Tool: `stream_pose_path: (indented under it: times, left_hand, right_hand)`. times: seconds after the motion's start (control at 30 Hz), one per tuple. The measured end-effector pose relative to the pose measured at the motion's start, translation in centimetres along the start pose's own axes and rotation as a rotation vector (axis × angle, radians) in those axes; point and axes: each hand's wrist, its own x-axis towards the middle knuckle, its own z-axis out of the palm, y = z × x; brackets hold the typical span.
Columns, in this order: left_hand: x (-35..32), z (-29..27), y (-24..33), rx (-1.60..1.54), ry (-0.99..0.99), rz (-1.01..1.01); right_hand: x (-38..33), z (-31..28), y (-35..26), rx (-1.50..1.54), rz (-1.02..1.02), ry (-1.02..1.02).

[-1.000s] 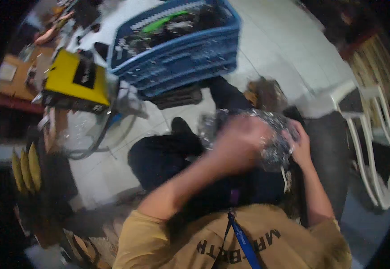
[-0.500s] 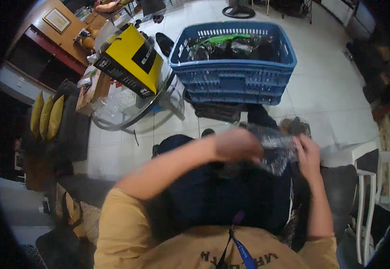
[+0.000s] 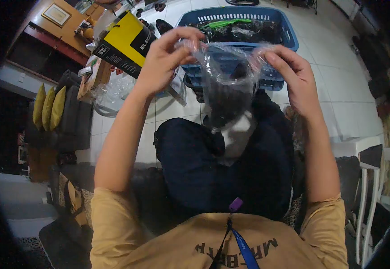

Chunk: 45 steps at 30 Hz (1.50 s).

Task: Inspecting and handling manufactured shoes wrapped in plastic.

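Between my hands hangs a clear plastic bag (image 3: 226, 85) with something dark inside, whose kind I cannot make out. My left hand (image 3: 170, 56) pinches one upper corner of the bag. At the other upper corner, my right hand (image 3: 291, 74) grips the plastic between thumb and fingers. The bag's top edge is stretched between them, above my knees. Just behind it stands a blue plastic crate (image 3: 290, 33), partly hidden by the bag. Inside the crate lie dark items in clear wrapping and a bright green piece (image 3: 226, 23).
On the left, a yellow and black box (image 3: 123, 42) stands on a glass table among crumpled clear plastic (image 3: 114, 91). A dark sofa with yellow cushions (image 3: 47, 107) is farther left. White chairs (image 3: 369, 179) stand at the right, on a tiled floor.
Both hands have risen and moved forward, lifting the bag off my lap. The left hand has drawn away to the left, and the bag now hangs spread between both hands.
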Motion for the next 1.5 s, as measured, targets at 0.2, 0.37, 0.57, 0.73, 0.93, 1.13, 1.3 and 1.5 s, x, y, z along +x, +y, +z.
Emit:
stream_pose_path:
  times: [0.2, 0.37, 0.57, 0.73, 0.93, 1.13, 1.3, 1.5]
  left_hand:
    - [5.2, 2.3, 4.9, -0.157, -0.087, -0.047]
    - [7.2, 3.9, 7.0, -0.230, 0.025, 0.071]
    - [9.7, 2.6, -0.3, -0.647, 0.526, -0.078]
    - [7.4, 3.9, -11.2, -0.605, 0.538, -0.278]
    - [1.4, 7.5, -10.2, -0.560, 0.360, -0.525]
    - [-3.2, 11.9, -9.8, -0.729, 0.067, -0.576]
    - [-2.9, 13.3, -11.9, -0.785, 0.308, -0.675]
    - [-3.0, 12.2, -12.0, -0.681, 0.261, -0.419]
  right_hand:
    - [-2.7, 1.9, 7.8, 0.126, -0.135, 0.239]
    - [-6.8, 3.1, 14.1, 0.133, 0.240, -0.015]
    - [-8.0, 3.5, 14.2, 0.314, 0.541, -0.080]
    - [-11.6, 6.1, 15.7, 1.069, 0.532, -0.005]
    - [-12.0, 3.9, 18.0, 1.320, 0.513, -0.047]
    - [-10.9, 1.7, 17.2, 1.004, 0.374, 0.165]
    - [-10.5, -0.2, 18.2, 0.880, 0.426, 0.536]
    - [-10.3, -0.5, 18.7, 0.922, 0.147, 0.278]
